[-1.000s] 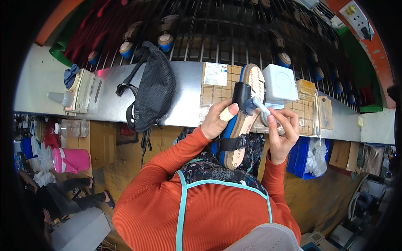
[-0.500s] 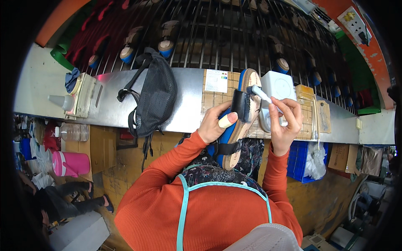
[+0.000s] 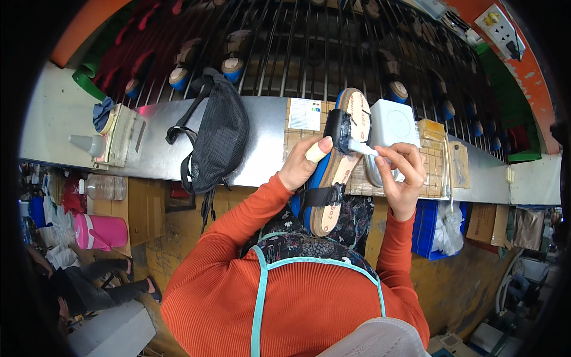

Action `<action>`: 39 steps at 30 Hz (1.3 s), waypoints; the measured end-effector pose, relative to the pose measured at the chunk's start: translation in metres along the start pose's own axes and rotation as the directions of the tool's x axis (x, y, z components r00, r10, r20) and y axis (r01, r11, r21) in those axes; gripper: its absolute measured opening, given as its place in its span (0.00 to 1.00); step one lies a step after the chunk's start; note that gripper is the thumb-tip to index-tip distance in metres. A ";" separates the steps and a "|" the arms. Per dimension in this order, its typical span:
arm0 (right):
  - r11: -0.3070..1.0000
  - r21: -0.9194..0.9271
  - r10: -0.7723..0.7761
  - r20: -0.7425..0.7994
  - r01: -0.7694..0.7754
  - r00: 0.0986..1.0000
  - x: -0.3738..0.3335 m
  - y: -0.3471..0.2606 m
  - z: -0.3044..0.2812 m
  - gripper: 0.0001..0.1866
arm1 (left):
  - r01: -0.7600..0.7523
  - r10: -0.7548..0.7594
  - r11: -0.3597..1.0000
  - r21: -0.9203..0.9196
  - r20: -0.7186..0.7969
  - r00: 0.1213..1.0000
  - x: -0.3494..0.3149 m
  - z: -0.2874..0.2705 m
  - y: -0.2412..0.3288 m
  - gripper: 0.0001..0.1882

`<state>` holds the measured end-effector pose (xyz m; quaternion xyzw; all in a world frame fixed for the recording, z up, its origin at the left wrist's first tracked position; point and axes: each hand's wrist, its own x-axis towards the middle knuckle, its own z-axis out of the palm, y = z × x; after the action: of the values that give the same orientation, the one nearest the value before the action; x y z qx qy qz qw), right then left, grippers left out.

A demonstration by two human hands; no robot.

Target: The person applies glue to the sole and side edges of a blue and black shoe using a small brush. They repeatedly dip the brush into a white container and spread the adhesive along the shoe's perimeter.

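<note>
My left hand (image 3: 302, 162) is closed round the left side of a sandal (image 3: 343, 178) with a blue-edged sole, a pale insole and black straps; its thumb wears a pale yellow cover. The sandal is tilted, toe end away from me, over the bench edge. Between my right thumb and fingers I pinch a small white-handled brush (image 3: 361, 147). Its tip touches the inner edge of the front black strap (image 3: 338, 132). My right hand (image 3: 401, 175) is just right of the sandal. Beside it on the bench stands a white plastic container (image 3: 395, 128) with a round lid mark.
A black mesh bag (image 3: 221, 134) lies on the metal bench (image 3: 264, 143). Beyond, a rack of metal rods (image 3: 285, 47) carries several sandals. A blue crate (image 3: 423, 232) with plastic bags stands below right. A pink jug (image 3: 102, 232) and a person's legs (image 3: 107, 279) are at the left.
The sandal has turned more upright and shifted slightly left, showing more insole. The brush has moved down along the front strap, from its upper part to its lower inner edge.
</note>
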<state>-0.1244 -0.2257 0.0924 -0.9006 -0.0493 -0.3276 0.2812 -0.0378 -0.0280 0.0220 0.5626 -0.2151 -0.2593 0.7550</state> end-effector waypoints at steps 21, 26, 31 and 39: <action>0.932 0.273 0.244 0.017 -0.240 0.970 -0.039 -0.023 0.023 0.09 | 0.178 -0.204 0.955 -0.238 -0.088 0.975 -0.006 0.001 0.006 0.40; 0.975 0.119 0.197 -0.082 -0.187 0.977 -0.029 -0.028 0.030 0.09 | 0.044 -0.080 0.981 -0.189 -0.185 0.979 -0.013 0.006 0.004 0.39; 0.994 -0.073 0.073 -0.167 -0.086 0.983 -0.021 -0.030 0.031 0.10 | 0.078 -0.093 0.994 -0.079 -0.207 0.974 -0.017 0.001 0.009 0.38; 0.999 0.011 0.042 -0.075 -0.041 0.996 -0.025 -0.027 0.028 0.11 | 0.066 -0.082 0.994 -0.090 -0.187 0.979 -0.016 -0.005 0.009 0.38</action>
<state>-0.1356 -0.1858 0.0726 -0.8872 -0.0215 -0.3550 0.2939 -0.0457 -0.0118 0.0292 0.5604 -0.1100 -0.2411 0.7847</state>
